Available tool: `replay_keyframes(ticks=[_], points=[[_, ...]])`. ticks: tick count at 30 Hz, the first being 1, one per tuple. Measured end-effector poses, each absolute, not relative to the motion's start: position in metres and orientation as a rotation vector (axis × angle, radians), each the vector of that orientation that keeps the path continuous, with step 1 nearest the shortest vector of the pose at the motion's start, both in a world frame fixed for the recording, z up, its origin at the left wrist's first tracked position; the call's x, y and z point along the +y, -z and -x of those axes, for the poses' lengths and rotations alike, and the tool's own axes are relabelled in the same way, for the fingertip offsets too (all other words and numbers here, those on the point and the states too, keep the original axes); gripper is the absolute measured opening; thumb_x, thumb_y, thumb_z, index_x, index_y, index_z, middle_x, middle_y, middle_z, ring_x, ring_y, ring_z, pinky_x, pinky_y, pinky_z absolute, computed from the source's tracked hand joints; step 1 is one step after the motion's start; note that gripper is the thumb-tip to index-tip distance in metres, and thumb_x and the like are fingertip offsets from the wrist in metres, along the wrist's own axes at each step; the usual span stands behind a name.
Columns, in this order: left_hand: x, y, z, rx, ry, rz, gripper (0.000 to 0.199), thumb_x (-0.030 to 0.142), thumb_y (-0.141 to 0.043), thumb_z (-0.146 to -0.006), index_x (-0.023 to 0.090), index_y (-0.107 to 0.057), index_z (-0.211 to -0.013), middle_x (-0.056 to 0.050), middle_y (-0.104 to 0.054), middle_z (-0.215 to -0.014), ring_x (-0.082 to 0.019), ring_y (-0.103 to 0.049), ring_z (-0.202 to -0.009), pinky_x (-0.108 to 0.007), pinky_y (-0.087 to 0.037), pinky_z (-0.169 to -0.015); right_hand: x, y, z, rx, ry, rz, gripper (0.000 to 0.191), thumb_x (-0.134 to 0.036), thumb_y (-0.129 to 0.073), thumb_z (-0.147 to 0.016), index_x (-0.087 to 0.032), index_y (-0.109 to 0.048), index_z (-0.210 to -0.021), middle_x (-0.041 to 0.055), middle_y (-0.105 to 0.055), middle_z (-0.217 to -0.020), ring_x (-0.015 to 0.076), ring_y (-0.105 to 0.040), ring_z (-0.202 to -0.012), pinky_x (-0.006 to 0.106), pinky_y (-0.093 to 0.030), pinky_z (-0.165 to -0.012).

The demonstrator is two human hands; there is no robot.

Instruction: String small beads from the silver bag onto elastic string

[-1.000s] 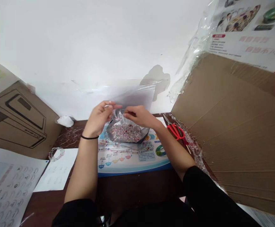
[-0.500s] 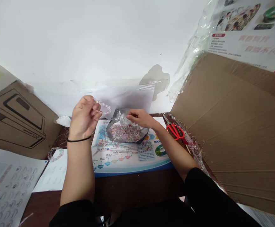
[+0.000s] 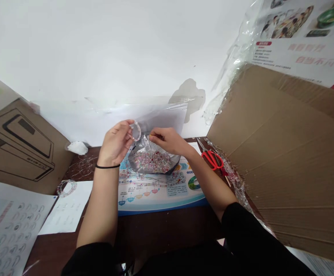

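My left hand [image 3: 117,141], a dark band round its wrist, pinches a pale pink beaded bracelet [image 3: 138,132] above the bag's left edge. Close to it on the right, my right hand [image 3: 167,140] has thumb and fingertips pressed together; whatever lies between them is too small to make out. Below both hands sits an opened silver-grey bag [image 3: 171,167] filled with small pink, red and clear beads [image 3: 152,161]. Strings of similar beads [image 3: 175,179] lie in front of the bag on a printed sheet [image 3: 144,207].
Red-handled scissors [image 3: 212,160] lie on the right beside crumpled clear plastic. More beaded bracelets [image 3: 66,188] rest on white paper at the left. A white wad [image 3: 77,147] sits by the wall. Cardboard boxes [image 3: 284,153] flank the dark table [image 3: 167,230] on both sides.
My left hand has moved right with the bracelet, closer to my right hand. My right hand has shifted slightly left and up, its fingertips now nearer the bracelet.
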State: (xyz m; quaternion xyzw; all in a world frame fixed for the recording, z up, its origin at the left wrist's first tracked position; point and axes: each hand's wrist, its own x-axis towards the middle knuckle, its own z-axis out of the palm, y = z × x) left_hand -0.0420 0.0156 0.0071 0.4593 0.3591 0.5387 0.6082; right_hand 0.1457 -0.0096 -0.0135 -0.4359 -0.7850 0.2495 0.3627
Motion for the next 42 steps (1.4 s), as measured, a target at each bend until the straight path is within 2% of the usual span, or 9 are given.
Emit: replay_keyframes(ticks=[3,8,15,18,25,30,34,39,42], points=[[0.015,0.001,0.036,0.876,-1.073,-1.237,0.023,0.035,-0.07,-0.078,0.012,-0.065,-0.076,0.002,-0.042,-0.058,-0.005,-0.037,-0.046,-0.016,-0.03,-0.039,-0.009,-0.003,-0.135,-2.023,-0.482,1.093,0.023,-0.036,-0.045,-0.093,-0.018,-0.05,-0.079,-0.0007,-0.051,-0.07,0.0105,-0.04,-0.064,0.026,-0.03,-0.063],[0.015,0.006,0.04,0.905,-0.955,-1.36,0.036,0.041,-0.07,-0.076,0.013,-0.055,-0.058,0.002,-0.037,-0.054,-0.006,-0.032,-0.045,-0.018,-0.027,-0.039,-0.006,-0.01,-0.129,-2.022,-0.471,1.103,0.016,-0.032,-0.048,-0.091,-0.019,-0.051,-0.083,0.0001,-0.054,-0.073,0.0105,-0.042,-0.066,0.027,-0.029,-0.065],[0.017,0.004,0.052,0.893,-0.809,-1.483,0.026,0.037,-0.071,-0.074,0.013,-0.066,-0.067,0.0,-0.045,-0.056,-0.007,-0.036,-0.045,-0.017,-0.028,-0.04,-0.006,0.001,-0.135,-1.975,-0.592,1.096,0.025,-0.041,-0.048,-0.091,-0.019,-0.051,-0.08,-0.0021,-0.052,-0.066,0.0093,-0.04,-0.06,0.026,-0.03,-0.06],[0.016,-0.003,0.056,0.911,-0.912,-1.429,0.023,0.033,-0.073,-0.072,0.012,-0.066,-0.064,-0.002,-0.049,-0.057,-0.007,-0.039,-0.046,-0.017,-0.031,-0.04,-0.006,0.011,-0.14,-1.958,-0.719,1.083,0.03,-0.046,-0.048,-0.091,-0.019,-0.053,-0.082,-0.0026,-0.051,-0.065,0.0091,-0.041,-0.06,0.025,-0.031,-0.059],[0.012,-0.015,0.06,0.637,-1.352,-1.142,0.025,0.035,-0.078,-0.069,0.015,-0.065,-0.068,0.006,-0.03,-0.047,-0.005,-0.026,-0.044,-0.014,-0.026,-0.038,-0.005,0.029,-0.152,-1.963,-0.914,1.112,0.034,-0.049,-0.045,-0.091,-0.018,-0.051,-0.076,-0.0017,-0.052,-0.065,0.0088,-0.045,-0.058,0.024,-0.034,-0.057],[0.007,-0.026,0.063,0.507,-1.576,-0.947,0.02,0.03,-0.063,-0.087,0.018,-0.061,-0.072,0.006,-0.025,-0.047,-0.005,-0.026,-0.041,-0.016,-0.021,-0.038,-0.004,0.029,-0.163,-2.146,-0.989,1.164,0.032,-0.042,-0.047,-0.09,-0.018,-0.049,-0.07,-0.0015,-0.052,-0.064,0.0088,-0.046,-0.058,0.024,-0.033,-0.057],[0.01,-0.024,0.063,0.539,-1.581,-0.851,0.021,0.028,-0.052,-0.094,0.018,-0.061,-0.078,0.007,-0.027,-0.045,-0.004,-0.028,-0.04,-0.016,-0.02,-0.038,-0.005,0.029,-0.166,-2.135,-0.874,1.211,0.03,-0.039,-0.046,-0.091,-0.018,-0.048,-0.069,-0.0019,-0.053,-0.064,0.0084,-0.044,-0.057,0.024,-0.032,-0.058],[0.019,0.001,0.039,0.66,-1.196,-0.905,0.016,0.029,-0.066,-0.083,0.014,-0.063,-0.084,0.009,-0.028,-0.046,-0.004,-0.022,-0.038,-0.015,-0.018,-0.034,-0.015,0.021,-0.157,-2.022,-0.538,1.162,0.028,-0.04,-0.044,-0.093,-0.018,-0.056,-0.083,-0.001,-0.056,-0.069,0.0099,-0.046,-0.061,0.024,-0.033,-0.061],[0.018,0.015,0.022,0.72,-0.966,-0.995,0.025,0.033,-0.071,-0.077,0.011,-0.063,-0.083,0.009,-0.028,-0.048,-0.003,-0.022,-0.039,-0.013,-0.018,-0.035,-0.024,0.013,-0.15,-2.036,-0.319,1.152,0.024,-0.034,-0.042,-0.095,-0.017,-0.059,-0.089,0.0028,-0.063,-0.082,0.012,-0.05,-0.071,0.025,-0.034,-0.067]])
